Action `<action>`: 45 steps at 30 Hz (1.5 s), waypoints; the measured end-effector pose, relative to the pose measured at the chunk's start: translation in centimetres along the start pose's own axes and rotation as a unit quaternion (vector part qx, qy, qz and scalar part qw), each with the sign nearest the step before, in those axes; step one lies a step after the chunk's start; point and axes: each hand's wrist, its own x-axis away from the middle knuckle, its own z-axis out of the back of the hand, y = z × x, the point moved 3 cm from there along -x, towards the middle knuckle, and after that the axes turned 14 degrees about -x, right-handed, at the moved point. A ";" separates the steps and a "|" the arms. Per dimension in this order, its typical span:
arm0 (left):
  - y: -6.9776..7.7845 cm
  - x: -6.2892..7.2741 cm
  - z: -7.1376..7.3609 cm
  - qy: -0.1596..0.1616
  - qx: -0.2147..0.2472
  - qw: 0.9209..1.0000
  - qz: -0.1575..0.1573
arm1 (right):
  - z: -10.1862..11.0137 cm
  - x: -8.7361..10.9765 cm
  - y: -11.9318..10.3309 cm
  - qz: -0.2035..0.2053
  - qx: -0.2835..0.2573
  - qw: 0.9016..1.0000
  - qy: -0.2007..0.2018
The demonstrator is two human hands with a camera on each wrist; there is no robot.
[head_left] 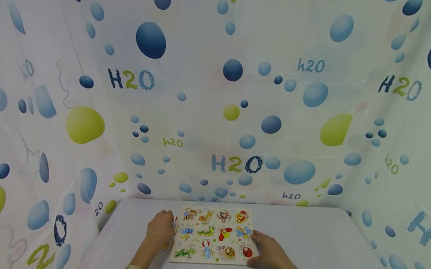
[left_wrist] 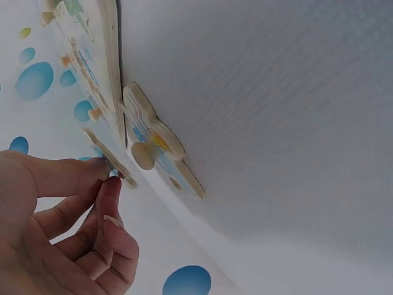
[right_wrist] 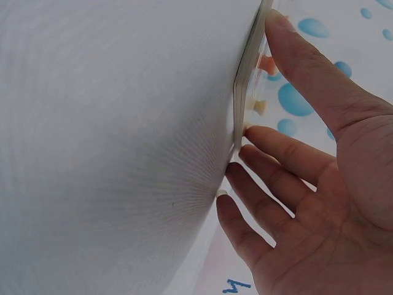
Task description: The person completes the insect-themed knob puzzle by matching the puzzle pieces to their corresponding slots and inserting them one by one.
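Note:
A wooden knob puzzle board (head_left: 213, 262) with pictures of insects lies on the white table. Beside its left edge, my left hand (head_left: 160, 230) pinches a thin wooden puzzle piece (left_wrist: 126, 174) between thumb and fingertips. The picture on that piece is turned away in the left wrist view. A second loose puzzle piece (left_wrist: 161, 142) with a round knob (left_wrist: 144, 156) lies on the table close to the board. My right hand (head_left: 271, 251) touches the board's right side near the front corner, its fingers (right_wrist: 295, 150) extended and spread along the edge.
Knobbed insect pieces such as a ladybird (head_left: 246, 251) and a green caterpillar (head_left: 206, 231) show on the board. The white table (head_left: 307, 237) extends on both sides. Curtain-like walls (head_left: 206, 110) printed with bubbles and H2O lettering enclose its back and sides.

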 end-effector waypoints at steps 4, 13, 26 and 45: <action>0.0 0.1 0.2 -0.002 0.000 1.000 0.001 | 0.0 0.0 0.0 -0.004 0.001 1.000 -0.002; 0.1 0.4 0.2 -0.005 0.000 1.000 -0.007 | -0.1 -0.1 0.1 -0.014 -0.001 1.000 -0.001; 0.6 1.0 -0.1 0.009 0.008 1.000 -0.014 | -0.1 0.1 0.0 -0.018 -0.004 1.000 0.001; 2.4 1.7 0.3 0.020 0.030 0.999 -0.031 | 0.0 0.1 0.1 -0.004 -0.004 1.000 0.001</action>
